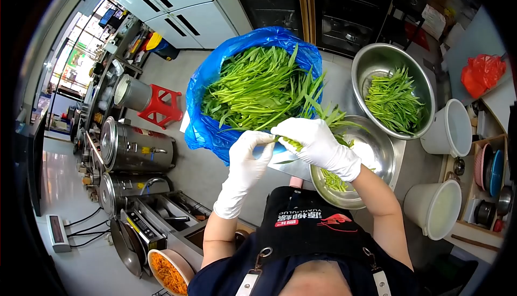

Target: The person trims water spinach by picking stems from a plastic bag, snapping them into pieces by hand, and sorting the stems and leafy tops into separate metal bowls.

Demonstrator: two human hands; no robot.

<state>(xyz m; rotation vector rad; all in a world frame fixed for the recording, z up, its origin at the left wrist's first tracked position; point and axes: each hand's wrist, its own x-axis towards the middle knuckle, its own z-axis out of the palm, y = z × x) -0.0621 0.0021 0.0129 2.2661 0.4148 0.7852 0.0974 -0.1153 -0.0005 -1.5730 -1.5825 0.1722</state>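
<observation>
White gloves cover both my hands. My right hand (318, 144) is closed around a small bunch of water spinach (338, 119), its long narrow leaves sticking out on the far side. At the bunch's stem ends, my left hand (249, 158) pinches with thumb and forefinger. Just beyond both hands stands a blue plastic bag (202, 134), heaped with long green stems and leaves. Below my right hand a shallow steel bowl (379, 158) holds short cut stem pieces (334, 180). Farther right, a deeper steel basin (362, 70) contains a pile of leafy greens (396, 102).
White buckets (449, 129) stand on the right beside a shelf with pans. To the left are a red stool (161, 107), large steel pots (137, 148) and a counter. A bowl of shredded orange food (168, 274) sits at lower left. White cabinets (167, 5) stand behind.
</observation>
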